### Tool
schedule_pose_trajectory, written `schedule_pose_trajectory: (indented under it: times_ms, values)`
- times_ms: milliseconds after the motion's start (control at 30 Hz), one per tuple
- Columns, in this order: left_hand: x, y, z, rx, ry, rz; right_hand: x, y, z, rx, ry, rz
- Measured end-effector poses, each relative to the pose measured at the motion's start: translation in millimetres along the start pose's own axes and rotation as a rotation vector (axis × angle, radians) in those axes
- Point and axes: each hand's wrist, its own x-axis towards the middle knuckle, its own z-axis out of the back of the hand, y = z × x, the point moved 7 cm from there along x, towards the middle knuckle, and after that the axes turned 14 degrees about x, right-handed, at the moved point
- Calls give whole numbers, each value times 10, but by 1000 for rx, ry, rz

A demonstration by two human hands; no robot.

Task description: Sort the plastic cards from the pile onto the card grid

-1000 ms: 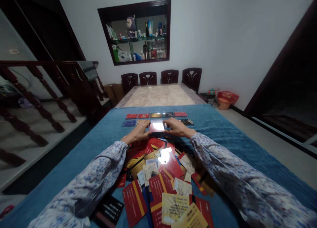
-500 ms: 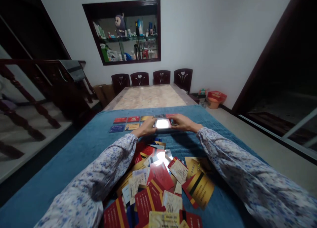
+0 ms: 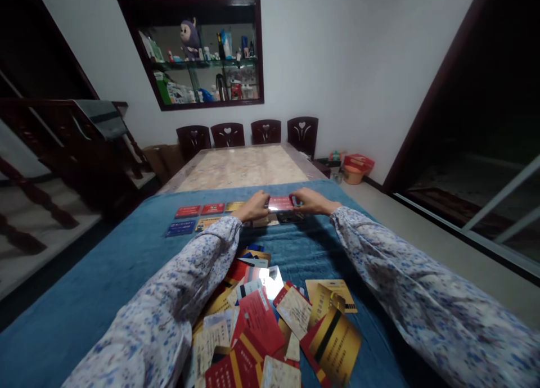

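Observation:
A red card (image 3: 280,203) with a bright glare along its lower edge is between my two hands, at the far side of the blue cloth. My left hand (image 3: 253,206) pinches its left edge. My right hand (image 3: 314,201) has thumb and fingers closed at its right edge. Just in front of it lie a dark card (image 3: 290,217) and a pale card (image 3: 265,221), partly covered by my left hand. Leftward, two rows hold a red card (image 3: 188,211), another red card (image 3: 213,208), a gold card (image 3: 234,207), a blue card (image 3: 180,226) and a yellow card (image 3: 206,224).
A loose, overlapping pile of cards (image 3: 261,320) lies near me between my forearms. The blue cloth (image 3: 105,275) covers the near part of the table; bare marble top (image 3: 244,166) shows beyond. Several dark chairs (image 3: 265,131) line the far end, below a wall cabinet (image 3: 198,62).
The card in my hands has tilted, so its red face shows where glare covered it. Dark and pale cards in front of it have come into view. The whole view has shifted slightly.

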Motion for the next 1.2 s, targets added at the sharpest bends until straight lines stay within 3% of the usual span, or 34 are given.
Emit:
schedule_pose_trajectory:
  times_ms: [533,933,1200]
  values:
    - [506,97,-266,66,69,117,388,-425,-87,5,56,-101]
    - [576,57,-390,106,177,121,534,-544,-208,46,132,-158]
    - [564,31,-368,121,240,108,541,-518,-213,83,164,-191]
